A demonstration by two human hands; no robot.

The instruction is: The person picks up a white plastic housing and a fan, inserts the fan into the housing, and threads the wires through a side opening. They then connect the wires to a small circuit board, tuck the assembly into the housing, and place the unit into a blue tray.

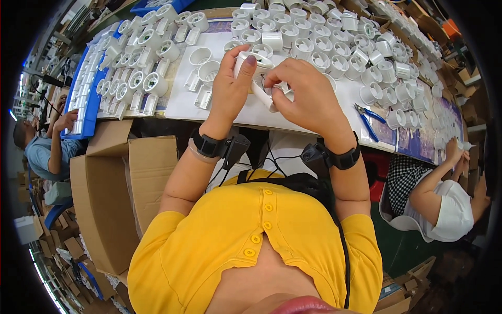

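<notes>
Both hands (238, 83) (308, 97) hold white parts (264, 97) near table edge (410, 144).

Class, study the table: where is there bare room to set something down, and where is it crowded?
White sheet lies bare between the left cluster of cups and the parts beside the left hand; a smaller patch sits between the right hand and the blue pliers. White cups crowd the far side and right end.

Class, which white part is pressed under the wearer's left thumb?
The rounded one held up in the left hand; the white cups rest on the table.
</notes>
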